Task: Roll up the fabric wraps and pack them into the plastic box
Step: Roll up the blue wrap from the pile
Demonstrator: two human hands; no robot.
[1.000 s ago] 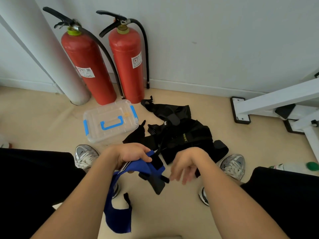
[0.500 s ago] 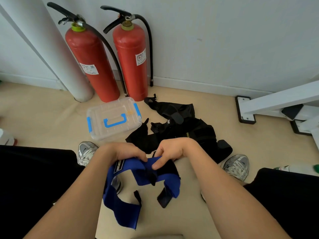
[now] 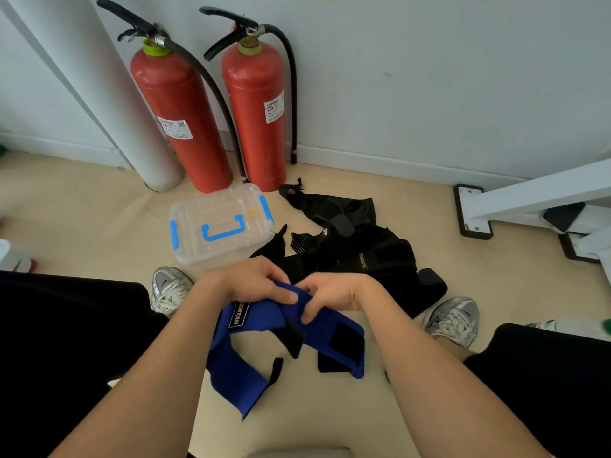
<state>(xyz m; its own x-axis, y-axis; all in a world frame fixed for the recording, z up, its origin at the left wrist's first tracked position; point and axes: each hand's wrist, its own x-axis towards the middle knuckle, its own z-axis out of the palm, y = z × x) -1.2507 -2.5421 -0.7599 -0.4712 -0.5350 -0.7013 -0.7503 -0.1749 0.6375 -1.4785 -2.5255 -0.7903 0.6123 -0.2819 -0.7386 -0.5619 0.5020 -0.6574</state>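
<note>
Beige flooring point(image 3: 82, 226) runs up to a white wall point(image 3: 429, 77), against which two red fire extinguishers point(image 3: 178, 120) point(image 3: 258, 120) stand side by side next to a white column point(image 3: 109, 94). Just in front of the extinguishers sits the clear plastic box point(image 3: 228, 206), its lid closed, with blue latches and a blue handle on top. To its right, touching or nearly touching its corner, lies a loose heap of black wraps point(image 3: 363, 252), none of them rolled. The person sits with a grey sneaker point(image 3: 170, 287) on one side of the hands and another point(image 3: 454, 319) on the other, dark trouser legs framing the view. Both hands meet in the middle, above the floor, on a blue wrap point(image 3: 264, 319). The left hand point(image 3: 254, 282) has its fingers curled over the wrap's upper edge near a white-lettered label, and the right hand point(image 3: 334, 292) pinches the fabric just beside it, thumb and fingers closed on the cloth. From the left hand a long blue tail droops downward; from the right hand a shorter end hangs, bearing a black fastening patch. A white metal frame point(image 3: 529, 196) stands on the floor at the far right.
</note>
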